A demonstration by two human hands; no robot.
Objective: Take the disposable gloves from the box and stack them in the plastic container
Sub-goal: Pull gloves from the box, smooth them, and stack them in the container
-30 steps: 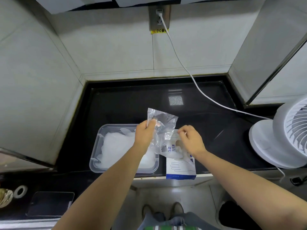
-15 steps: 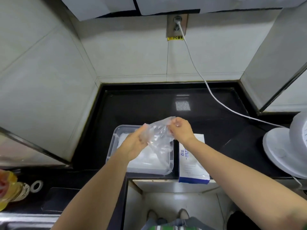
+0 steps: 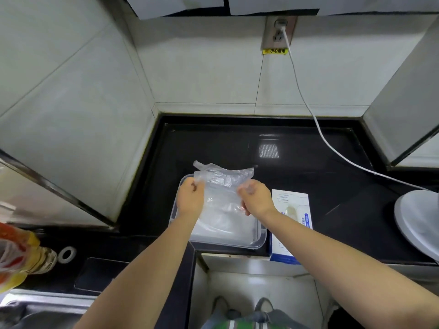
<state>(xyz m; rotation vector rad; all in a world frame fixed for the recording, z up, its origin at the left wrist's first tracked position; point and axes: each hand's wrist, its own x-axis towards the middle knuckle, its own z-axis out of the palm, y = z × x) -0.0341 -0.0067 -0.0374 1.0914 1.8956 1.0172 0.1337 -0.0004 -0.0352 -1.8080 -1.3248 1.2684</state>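
Right, both hands were up over the plastic container [image 3: 260, 243], one clear glove [image 3: 223, 176] stretched btwn them. Left hand [image 3: 190, 198] pinched the glove's left edge, fingers curled onto the film. Right hand [image 3: 257, 198] had the other edge nipped btwn thumb & fingertips. Held wide like that, I'd say, to pull the film flat so it would lie square on the pile, not crumple. The glove hung just above the tub, a bit of it poking up toward the wall. Its lower part draped down toward the pile of gloves [image 3: 225, 226] already inside; couldn't tell if it touched.

Container sat at the front edge of the black counter [image 3: 237, 148]. The box [image 3: 294, 203] lay flat just beside it on the right, prob. parked there for a short reach. Its opening faced up, too blurry to say what showed in it. White cable [image 3: 306, 103] ran from the wall socket toward the fan [image 3: 418, 217], well apart from the work. Next, by my guess: lower the glove & let go.
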